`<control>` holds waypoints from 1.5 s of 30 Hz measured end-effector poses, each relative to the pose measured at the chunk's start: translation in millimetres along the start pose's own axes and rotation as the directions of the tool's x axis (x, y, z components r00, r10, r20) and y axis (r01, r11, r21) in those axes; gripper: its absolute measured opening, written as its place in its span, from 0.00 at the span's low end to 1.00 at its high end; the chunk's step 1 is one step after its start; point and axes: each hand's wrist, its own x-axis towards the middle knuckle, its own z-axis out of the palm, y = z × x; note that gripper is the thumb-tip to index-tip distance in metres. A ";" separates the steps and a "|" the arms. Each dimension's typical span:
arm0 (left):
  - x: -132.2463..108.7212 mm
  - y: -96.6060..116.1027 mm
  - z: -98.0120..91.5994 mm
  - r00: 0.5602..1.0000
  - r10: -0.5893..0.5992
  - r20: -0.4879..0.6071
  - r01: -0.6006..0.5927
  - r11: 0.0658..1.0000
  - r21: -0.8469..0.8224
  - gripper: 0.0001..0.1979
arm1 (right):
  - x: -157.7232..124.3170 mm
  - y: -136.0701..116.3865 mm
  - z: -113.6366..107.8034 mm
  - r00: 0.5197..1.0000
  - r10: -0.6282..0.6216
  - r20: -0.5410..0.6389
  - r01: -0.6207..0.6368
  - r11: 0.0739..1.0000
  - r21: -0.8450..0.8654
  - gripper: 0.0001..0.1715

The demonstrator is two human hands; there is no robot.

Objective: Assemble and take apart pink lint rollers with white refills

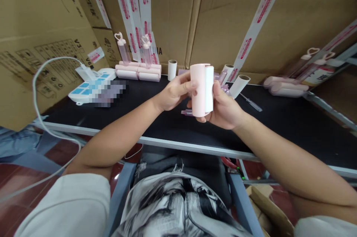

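Above the black tabletop, a lint roller (198,92) stands roughly upright between my hands, a pink shell with a white paper roll showing along its right side. My left hand (177,91) grips the shell from the left, thumb across its front. From the right, my right hand (226,107) wraps the white roll side, with fingertips showing under the shell. Just below the roller lies a translucent purple handle piece (186,112), partly hidden. Behind my right hand are white paper rolls (240,83) and more purple plastic parts (223,77), also partly covered.
Pink lint rollers (149,73) lie at the back left, with heart-topped handles (147,49) standing on them. A white paper tube (172,70) stands nearby. A power strip (83,90) sits left, a screwdriver (252,103) right. Cardboard (173,13) walls the back.
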 end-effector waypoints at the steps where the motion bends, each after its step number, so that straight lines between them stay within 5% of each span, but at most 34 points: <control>1: -0.6 -0.2 0.9 0.998 -0.048 0.036 0.048 0.999 -0.018 0.42 | 0.8 0.6 -0.7 1.000 0.015 0.019 -0.015 1.000 -0.007 0.45; 4: -0.8 1.8 -0.8 0.991 -0.101 0.093 0.108 0.992 -0.070 0.41 | 4.9 5.8 -6.8 1.000 -0.008 0.006 0.008 0.997 -0.083 0.47; 7: 1.1 7.3 -10.1 0.999 -0.028 -0.016 0.026 0.993 -0.112 0.40 | 7.7 10.8 -18.7 0.980 -0.184 -0.073 0.148 0.925 -0.349 0.45; 10: 2.3 12.7 -21.9 0.994 -0.008 -0.105 -0.007 0.991 -0.137 0.41 | 7.0 13.0 -28.8 0.951 -0.309 0.012 0.216 0.634 -0.743 0.31; 13: 1.9 15.4 -27.4 0.991 -0.044 -0.126 0.020 0.982 -0.188 0.42 | 6.4 17.0 -30.9 0.969 -0.204 0.139 0.197 0.302 -0.933 0.18; 17: 3.5 14.1 -24.9 0.984 -0.079 -0.158 0.040 0.970 -0.240 0.38 | 7.0 22.5 -25.7 0.992 -0.078 0.101 0.109 0.102 -0.989 0.14; 20: 7.3 13.2 -25.2 0.975 -0.106 -0.197 0.057 0.968 -0.244 0.37 | 4.3 17.5 -22.1 0.959 -0.258 0.120 0.161 0.146 -0.976 0.10; 24: 10.6 14.3 -29.7 0.968 -0.107 -0.225 0.063 0.979 -0.194 0.36 | -2.1 4.6 -21.4 0.817 -0.555 0.158 0.327 0.219 -0.919 0.09; 28: 9.2 13.5 -30.1 0.976 -0.128 -0.177 0.107 0.986 -0.126 0.36 | -2.8 2.1 -23.4 0.770 -0.617 0.162 0.397 0.264 -0.879 0.08; 38: 8.8 6.1 -30.8 0.978 -0.133 -0.161 0.129 0.991 -0.030 0.35 | -4.5 0.8 -19.8 0.906 -0.415 0.086 0.264 0.395 -0.880 0.25; 45: 10.2 3.2 -33.7 0.979 -0.101 -0.176 0.119 0.988 0.098 0.36 | -4.9 0.5 -18.1 0.938 -0.335 0.090 0.235 0.424 -0.875 0.24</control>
